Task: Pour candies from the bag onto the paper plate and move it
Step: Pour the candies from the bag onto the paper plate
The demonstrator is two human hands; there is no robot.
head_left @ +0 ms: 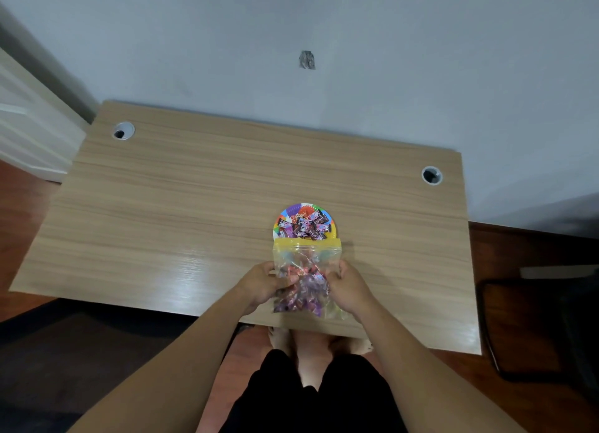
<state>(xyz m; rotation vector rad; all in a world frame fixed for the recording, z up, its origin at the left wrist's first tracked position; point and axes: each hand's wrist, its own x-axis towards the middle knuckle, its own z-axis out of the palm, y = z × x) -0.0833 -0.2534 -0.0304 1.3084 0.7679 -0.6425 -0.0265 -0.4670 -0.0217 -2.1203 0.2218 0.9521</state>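
A clear zip bag point(306, 264) with a yellow top band is held over the table, its mouth pointing away from me at the near rim of a colourful paper plate point(290, 210). Several wrapped candies point(308, 227) lie piled on the plate, and more wrapped candies remain inside the bag. My left hand point(259, 283) grips the bag's left side. My right hand point(351, 287) grips its right side. The bag's yellow band covers the plate's near edge.
The wooden table point(194, 206) has two round cable holes, one at the far left point(123, 130) and one at the far right point(431, 175). A wall runs close behind the table. A dark chair point(544, 319) stands to the right, past the table's edge.
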